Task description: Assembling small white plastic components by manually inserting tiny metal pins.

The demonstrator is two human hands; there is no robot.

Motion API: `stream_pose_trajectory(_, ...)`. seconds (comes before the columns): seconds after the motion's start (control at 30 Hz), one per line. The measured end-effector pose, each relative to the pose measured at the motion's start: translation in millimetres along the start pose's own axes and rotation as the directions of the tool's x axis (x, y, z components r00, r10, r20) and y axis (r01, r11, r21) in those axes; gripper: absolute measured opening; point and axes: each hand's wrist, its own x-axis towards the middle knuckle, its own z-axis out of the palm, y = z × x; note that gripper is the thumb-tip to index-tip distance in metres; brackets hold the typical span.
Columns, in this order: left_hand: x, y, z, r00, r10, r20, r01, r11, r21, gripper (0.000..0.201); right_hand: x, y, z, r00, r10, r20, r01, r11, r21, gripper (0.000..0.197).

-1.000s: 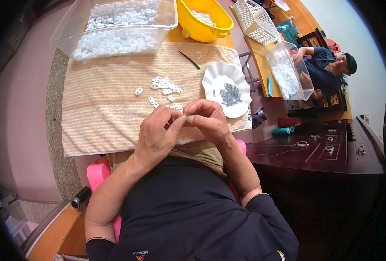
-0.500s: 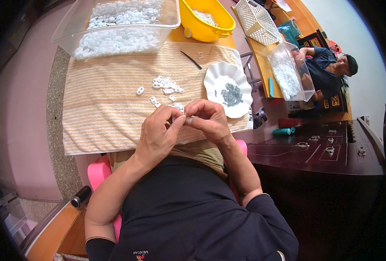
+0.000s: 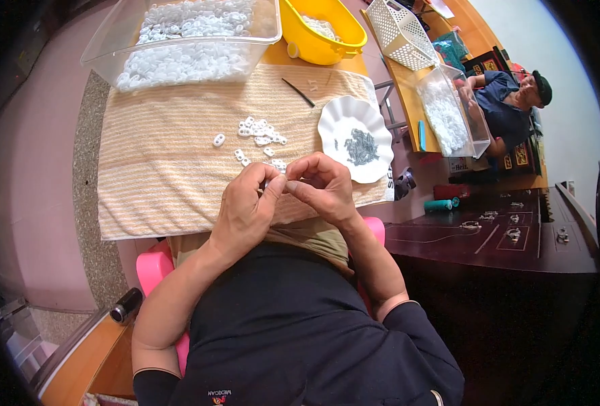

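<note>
My left hand (image 3: 247, 206) and my right hand (image 3: 325, 190) meet over the near edge of the striped towel (image 3: 158, 162). Both are closed in a pinch, thumbs against forefingers, their tips almost touching. Whatever they grip is small and mostly covered by the fingers. Just beyond the fingertips lie a few small white oval pieces with two holes (image 3: 279, 165). Farther off is a loose pile of the same pieces (image 3: 261, 128), with a single white piece (image 3: 219, 140) to its left. Right of it, a scalloped white plate (image 3: 337, 118) carries a heap of small dark grey bits (image 3: 362, 147).
A clear bin (image 3: 185, 42) full of white pieces stands at the back left, beside a yellow tub (image 3: 351, 40). A thin black tool (image 3: 298, 92) lies on the towel. At right, a co-worker (image 3: 506, 101) sits by another clear bin (image 3: 479, 128) and a white perforated basket (image 3: 401, 37).
My right fingertips have drawn slightly up and back from the left ones. The co-worker's head and arms have shifted a little. The pieces on the towel look unchanged.
</note>
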Motion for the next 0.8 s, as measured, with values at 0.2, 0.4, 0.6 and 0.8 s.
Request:
stream_pose_trajectory(0.2,-1.7,6.2,0.9,0.997,0.078,-0.014,-0.076,0.989,0.128,0.016,-0.3,-0.1,2.0,1.0,-0.009,-0.013,0.009,1.0,-0.002,0.02)
stream_pose_trajectory(0.4,-1.6,6.1,2.3,0.983,0.182,-0.014,-0.174,0.96,0.218,0.014,0.4,-3.4,7.2,1.0,-0.005,-0.024,0.009,0.992,0.128,0.017)
stream_pose_trajectory(0.6,-2.0,1.4,3.7,0.973,0.229,-0.021,-0.216,0.942,0.258,0.019,0.3,-3.2,8.7,0.999,0.036,-0.034,-0.03,0.984,0.177,0.016)
stream_pose_trajectory(0.8,-2.6,0.2,5.5,0.974,0.223,-0.032,-0.208,0.942,0.262,0.021,-0.4,-1.4,7.6,1.0,0.007,-0.029,-0.003,0.99,0.14,0.018)
